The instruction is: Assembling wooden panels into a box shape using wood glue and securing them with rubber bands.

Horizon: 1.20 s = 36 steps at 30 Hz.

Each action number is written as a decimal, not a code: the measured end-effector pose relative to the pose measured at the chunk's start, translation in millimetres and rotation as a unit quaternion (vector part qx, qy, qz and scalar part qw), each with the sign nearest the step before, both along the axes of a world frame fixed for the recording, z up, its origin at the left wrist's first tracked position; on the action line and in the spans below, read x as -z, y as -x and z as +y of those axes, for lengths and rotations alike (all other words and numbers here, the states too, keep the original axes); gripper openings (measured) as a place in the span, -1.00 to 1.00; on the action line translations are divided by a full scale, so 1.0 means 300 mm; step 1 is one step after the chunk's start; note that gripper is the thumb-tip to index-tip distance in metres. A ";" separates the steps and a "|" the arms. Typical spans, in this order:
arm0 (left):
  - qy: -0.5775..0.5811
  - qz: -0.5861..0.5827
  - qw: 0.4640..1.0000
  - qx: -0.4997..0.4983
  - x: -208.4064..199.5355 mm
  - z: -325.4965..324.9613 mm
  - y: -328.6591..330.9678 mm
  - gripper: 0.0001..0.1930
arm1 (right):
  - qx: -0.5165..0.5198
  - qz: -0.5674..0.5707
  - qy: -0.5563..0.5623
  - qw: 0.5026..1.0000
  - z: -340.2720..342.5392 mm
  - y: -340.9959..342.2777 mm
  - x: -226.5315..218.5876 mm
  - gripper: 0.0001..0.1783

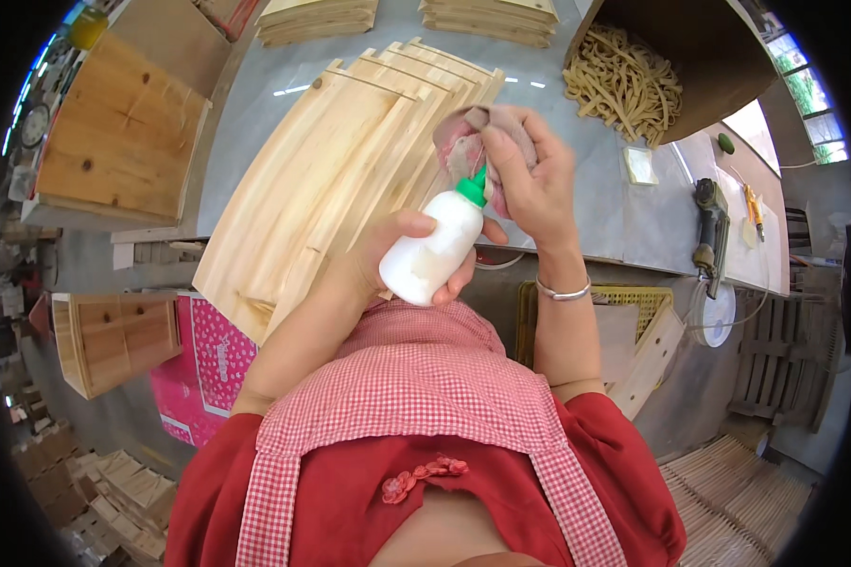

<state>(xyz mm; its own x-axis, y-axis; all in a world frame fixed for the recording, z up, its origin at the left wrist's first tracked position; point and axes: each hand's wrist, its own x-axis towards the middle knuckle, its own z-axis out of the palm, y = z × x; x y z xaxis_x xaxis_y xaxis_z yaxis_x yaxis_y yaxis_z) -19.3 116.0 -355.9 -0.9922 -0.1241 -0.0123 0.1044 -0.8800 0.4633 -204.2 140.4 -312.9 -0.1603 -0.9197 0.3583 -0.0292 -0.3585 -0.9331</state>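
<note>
grey worktop [255, 104] carries a fan of pale wooden boards [331, 180]. above its near edge, the left hand [388, 255] wraps a white glue bottle [432, 253], green nozzle up. the right hand [529, 180] pinches a pink rag [473, 142] against that nozzle. farther right lies a power tool [710, 227].

The bottle [432, 255] is white, soft plastic with a green cone nozzle, held tilted in the left hand [388, 255], its nozzle pointing up and to the right. The nozzle tip meets the rag [487, 137], a pinkish, stained, crumpled cloth bunched in the right hand [534, 184] and pressed around the tip. Both are held up in front of the chest, over the counter's [596, 203] near edge.
</note>
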 end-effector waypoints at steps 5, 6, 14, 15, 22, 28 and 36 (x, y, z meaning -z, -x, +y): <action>-0.103 0.091 0.990 0.020 0.028 0.006 0.008 -0.11 | 0.145 -0.102 0.028 0.984 -0.067 0.006 -0.003 -0.75; -0.055 0.117 0.990 0.052 0.032 0.008 0.003 -0.09 | 0.225 -0.126 -0.023 0.966 -0.074 0.018 -0.008 -0.73; -0.080 0.162 0.983 0.021 0.054 0.024 -0.009 -0.05 | 0.017 -0.098 0.022 0.995 0.071 -0.025 -0.030 -0.73; -0.094 0.180 0.979 0.035 0.056 0.027 -0.006 -0.04 | -0.009 -0.024 0.000 1.000 0.076 -0.035 -0.029 -0.75; -0.131 0.274 0.945 0.118 0.075 0.061 0.045 -0.02 | 0.009 -0.091 0.005 0.996 0.078 -0.080 -0.051 -0.80; -0.152 0.265 0.945 0.113 0.092 0.069 0.041 0.01 | 0.116 -0.219 0.046 0.968 0.048 -0.053 -0.085 -0.73; -0.172 0.260 0.948 0.055 0.111 0.082 0.030 -0.04 | -0.030 0.093 0.094 0.991 0.052 -0.038 -0.021 -0.83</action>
